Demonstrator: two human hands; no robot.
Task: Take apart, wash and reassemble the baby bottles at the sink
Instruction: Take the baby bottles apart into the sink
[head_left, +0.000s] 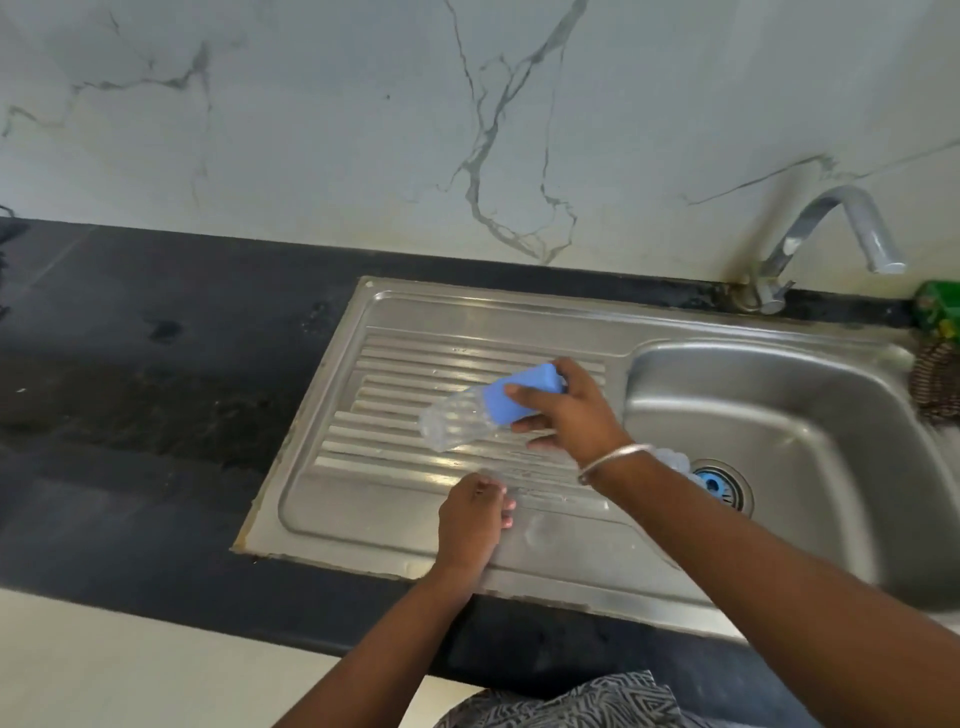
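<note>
Near edge of the black stone worktop (156, 519): left hand (470, 525) low over the front strip of the ribbed stainless-steel drainboard (395, 322), fingers curled toward something clear and blurred at the fingertips; cannot tell if grasping a transparent part or just closed, too smeared to call. Probably placed there to set down or pick up a washed piece on the draining surface.

Further in, over the middle ribs: right hand (566, 410) with thin silver bangle (613, 460) at the wrist, fingers wrapped round the blue collar end of a clear ribbed plastic baby bottle with blue cap (467, 410). Bottle held off the steel, nearly horizontal, clear base pointing toward the left edge of the drainboard, cap end toward the basin. Likely tilted that way to shake water out or lay it down to drain; judgement only.

Right of that, in the stainless-steel sink basin (779, 415): small blue round piece (714, 486) on the drain strainer, with pale clear bits just beside it, partly hidden by the right forearm; looks like bottle parts left in the basin for washing.

Back right corner: curved chrome tap (831, 223), no water visible. Green item (940, 312) and dark wire scrubber (937, 384) at the far right edge. White veined marble wall (363, 130) behind.
</note>
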